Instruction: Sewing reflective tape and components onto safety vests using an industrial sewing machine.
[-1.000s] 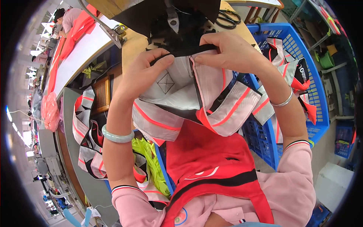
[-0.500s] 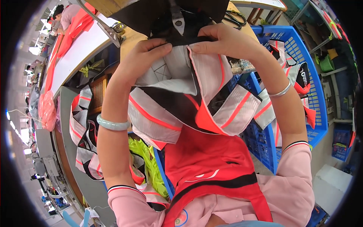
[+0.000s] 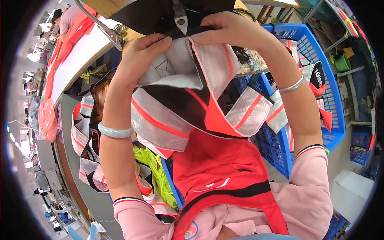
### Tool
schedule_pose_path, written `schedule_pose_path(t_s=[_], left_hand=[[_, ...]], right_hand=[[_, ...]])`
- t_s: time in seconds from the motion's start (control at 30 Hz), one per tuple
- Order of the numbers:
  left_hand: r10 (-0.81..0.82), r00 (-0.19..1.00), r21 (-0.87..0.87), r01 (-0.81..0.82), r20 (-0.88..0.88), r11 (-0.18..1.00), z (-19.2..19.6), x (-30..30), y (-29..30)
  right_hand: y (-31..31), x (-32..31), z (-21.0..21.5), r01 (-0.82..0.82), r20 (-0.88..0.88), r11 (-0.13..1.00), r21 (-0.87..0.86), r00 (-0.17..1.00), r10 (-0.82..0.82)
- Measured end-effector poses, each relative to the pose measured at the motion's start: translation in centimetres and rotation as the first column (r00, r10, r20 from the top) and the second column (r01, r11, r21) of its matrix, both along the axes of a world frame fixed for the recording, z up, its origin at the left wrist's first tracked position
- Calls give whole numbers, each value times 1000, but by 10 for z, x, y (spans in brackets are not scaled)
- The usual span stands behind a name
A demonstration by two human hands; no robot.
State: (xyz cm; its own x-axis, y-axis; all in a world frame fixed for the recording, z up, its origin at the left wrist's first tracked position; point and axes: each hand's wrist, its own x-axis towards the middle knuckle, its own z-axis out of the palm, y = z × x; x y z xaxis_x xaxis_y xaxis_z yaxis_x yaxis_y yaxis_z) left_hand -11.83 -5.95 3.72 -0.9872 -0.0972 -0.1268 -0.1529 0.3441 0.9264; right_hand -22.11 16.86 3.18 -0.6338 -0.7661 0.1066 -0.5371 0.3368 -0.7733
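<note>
A pale grey-white fabric piece [image 3: 160,120] with black panels and coral-red stripes hangs in folds between my arms and over my red apron. My left hand [image 3: 150,48] pinches its black upper edge between thumb and fingers. To the right, my right hand [image 3: 224,31] grips the same edge, thumb on the pale side. Between the two hands, a pointed metal part [image 3: 181,23] with a round hole comes down to the fabric edge from a dark machine body [image 3: 148,18]. The fingertips beneath the fabric are partly hidden.
A blue plastic basket [image 3: 334,96] at right holds similar striped pieces. More striped pieces [image 3: 82,138] hang at left, near yellow-green fabric [image 3: 158,176]. A metal bracket [image 3: 106,30] stands at upper left. Another person [image 3: 68,20] bends over a white table [image 3: 78,56].
The view has shifted slightly. Both hands, still gripping the fabric edge, now appear a little higher and farther left, close under the pointed metal part.
</note>
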Motion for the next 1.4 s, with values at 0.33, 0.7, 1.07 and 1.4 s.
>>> schedule_pose_path(t_s=[0.33,0.7,1.07,1.4], left_hand=[[51,995,30,-48,-81,998,-5,12,-24],[-466,874,46,464,141,885,13,57,57],[-418,900,-149,399,-125,905,-32,108,67],[-222,964,-179,194,-148,965,3,140,56]], right_hand=[[31,0,19,98,38,994,39,994,-100],[32,171,22,-320,-598,923,213,704,382],[50,169,-13,-48,-493,959,281,850,187],[77,145,21,57,-431,987,152,902,14]])
